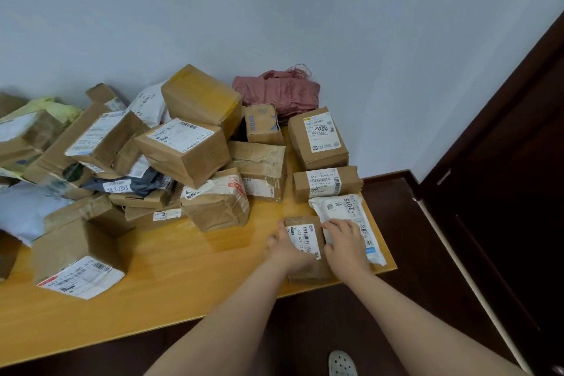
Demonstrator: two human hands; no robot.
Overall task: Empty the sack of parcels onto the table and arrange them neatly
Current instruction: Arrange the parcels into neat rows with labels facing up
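Note:
A small brown parcel (305, 241) with a white barcode label lies near the front right edge of the wooden table (171, 272). My left hand (287, 250) holds its left side, thumb along the far edge. My right hand (345, 247) rests on its right side, fingers also touching a white padded mailer (351, 210) marked 2013. Behind the mailer sit two brown boxes in a row: one labelled 642 (326, 183) and one marked 2004 (317, 137). The folded pink sack (280, 91) lies at the back against the wall.
A jumbled heap of several brown boxes and plastic mailers (128, 162) covers the left and middle of the table. A box with its label up (76, 259) lies at the front left. A dark door (515, 162) stands to the right; dark floor lies below.

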